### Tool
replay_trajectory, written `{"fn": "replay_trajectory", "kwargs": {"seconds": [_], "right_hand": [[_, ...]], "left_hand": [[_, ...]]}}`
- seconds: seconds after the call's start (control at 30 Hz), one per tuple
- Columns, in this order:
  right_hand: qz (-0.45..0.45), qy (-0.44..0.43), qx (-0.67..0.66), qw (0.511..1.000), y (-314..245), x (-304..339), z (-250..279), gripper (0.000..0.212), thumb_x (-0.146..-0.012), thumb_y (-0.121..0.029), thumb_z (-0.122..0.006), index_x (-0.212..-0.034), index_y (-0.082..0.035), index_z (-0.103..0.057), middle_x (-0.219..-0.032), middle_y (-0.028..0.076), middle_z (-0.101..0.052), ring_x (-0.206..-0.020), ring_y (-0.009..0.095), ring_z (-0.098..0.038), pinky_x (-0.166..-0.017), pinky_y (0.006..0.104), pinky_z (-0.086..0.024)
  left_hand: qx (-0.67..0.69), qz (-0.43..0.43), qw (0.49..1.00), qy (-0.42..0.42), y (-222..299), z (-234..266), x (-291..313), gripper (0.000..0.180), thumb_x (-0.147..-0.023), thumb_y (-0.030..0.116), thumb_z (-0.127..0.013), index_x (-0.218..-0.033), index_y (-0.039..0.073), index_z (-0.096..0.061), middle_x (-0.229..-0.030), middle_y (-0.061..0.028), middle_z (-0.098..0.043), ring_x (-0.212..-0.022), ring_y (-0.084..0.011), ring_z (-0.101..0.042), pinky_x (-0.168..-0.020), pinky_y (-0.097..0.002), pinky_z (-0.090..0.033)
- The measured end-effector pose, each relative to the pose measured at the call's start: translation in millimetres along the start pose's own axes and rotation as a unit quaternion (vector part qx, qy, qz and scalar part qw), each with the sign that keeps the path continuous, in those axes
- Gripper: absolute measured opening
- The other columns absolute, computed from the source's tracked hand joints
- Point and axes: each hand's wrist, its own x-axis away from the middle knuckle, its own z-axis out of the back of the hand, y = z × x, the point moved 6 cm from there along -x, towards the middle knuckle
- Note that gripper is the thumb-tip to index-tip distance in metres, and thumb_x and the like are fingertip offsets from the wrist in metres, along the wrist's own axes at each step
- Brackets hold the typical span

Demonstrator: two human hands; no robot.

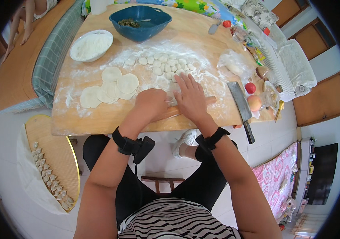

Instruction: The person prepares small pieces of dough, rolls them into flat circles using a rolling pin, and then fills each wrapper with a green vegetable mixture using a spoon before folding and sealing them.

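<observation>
A wooden rolling pin (211, 100) lies slantwise near the front edge of the floured board. My right hand (190, 96) rests flat on it, fingers stretched away from me. Close beside it, my left hand (151, 102) is closed, knuckles up, near the pin's left part; whatever its fingers grip is hidden. Small round dough pieces (172, 63) lie in a cluster just beyond my fingertips. Left of my left hand are several flat, overlapping dough wrappers (108, 90).
Farther back stand a white bowl of flour (91, 46) and a blue-green bowl of dark filling (140, 24) with a spoon. A cleaver (239, 104) juts over the board's right edge. Lower left, a round board (68, 159) carries several dumplings (47, 173). A person's bare leg shows upper left.
</observation>
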Motion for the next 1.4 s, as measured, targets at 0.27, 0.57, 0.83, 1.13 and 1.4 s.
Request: {"fn": "replay_trajectory", "kwargs": {"seconds": [0.27,0.57,0.83,1.13,1.4], "right_hand": [[0.004,-0.029,-0.052,0.998,-10.8,67.7,28.9,0.047,-0.092,-0.029,-0.049,-0.132,-0.005,-0.048,-0.135,0.017,-0.049,-0.129,0.036,-0.041,-0.102,0.0464,-0.032],[-0.009,0.004,-0.004,1.000,-4.7,6.2,1.1,0.047,-0.093,-0.030,-0.048,-0.132,-0.004,-0.047,-0.136,0.017,-0.048,-0.130,0.036,-0.040,-0.103,0.0471,-0.031],[0.029,0.000,-0.034,0.999,-10.9,57.6,19.0,0.048,-0.092,-0.028,-0.051,-0.132,-0.002,-0.046,-0.137,0.018,-0.047,-0.130,0.035,-0.040,-0.103,0.0472,-0.031],[0.019,-0.015,-0.028,0.999,-13.8,32.5,11.8,0.049,-0.092,-0.029,-0.050,-0.133,-0.002,-0.045,-0.137,0.017,-0.047,-0.128,0.036,-0.041,-0.103,0.0474,-0.031],[0.024,-0.011,-0.022,0.999,-7.7,26.5,9.7,0.047,-0.092,-0.029,-0.050,-0.131,-0.003,-0.047,-0.134,0.018,-0.049,-0.127,0.037,-0.042,-0.101,0.0470,-0.034]], "left_hand": [[0.124,-0.010,0.992,0.016,-12.8,-10.0,-2.8,0.022,-0.077,0.022,-0.061,-0.081,0.001,-0.069,-0.086,-0.0196,-0.068,-0.087,-0.0348,-0.065,-0.077,-0.0432,-0.051],[0.038,-0.003,0.999,0.028,-18.9,-7.4,-4.6,0.017,-0.077,0.021,-0.063,-0.078,0.005,-0.066,-0.080,-0.0155,-0.066,-0.078,-0.0345,-0.063,-0.070,-0.0428,-0.049],[0.082,0.001,0.996,-0.035,-8.8,-4.3,3.9,0.017,-0.075,0.019,-0.062,-0.079,0.004,-0.069,-0.082,-0.0182,-0.067,-0.082,-0.0346,-0.065,-0.073,-0.0430,-0.051],[0.079,-0.024,0.995,0.059,-30.4,-7.6,-3.7,0.018,-0.077,0.020,-0.065,-0.079,0.003,-0.067,-0.081,-0.0173,-0.066,-0.076,-0.0351,-0.063,-0.070,-0.0428,-0.049],[0.040,-0.016,0.999,-0.009,-7.5,0.2,4.1,0.019,-0.075,0.019,-0.063,-0.084,0.004,-0.069,-0.083,-0.0180,-0.068,-0.085,-0.0343,-0.065,-0.075,-0.0419,-0.051]]}}
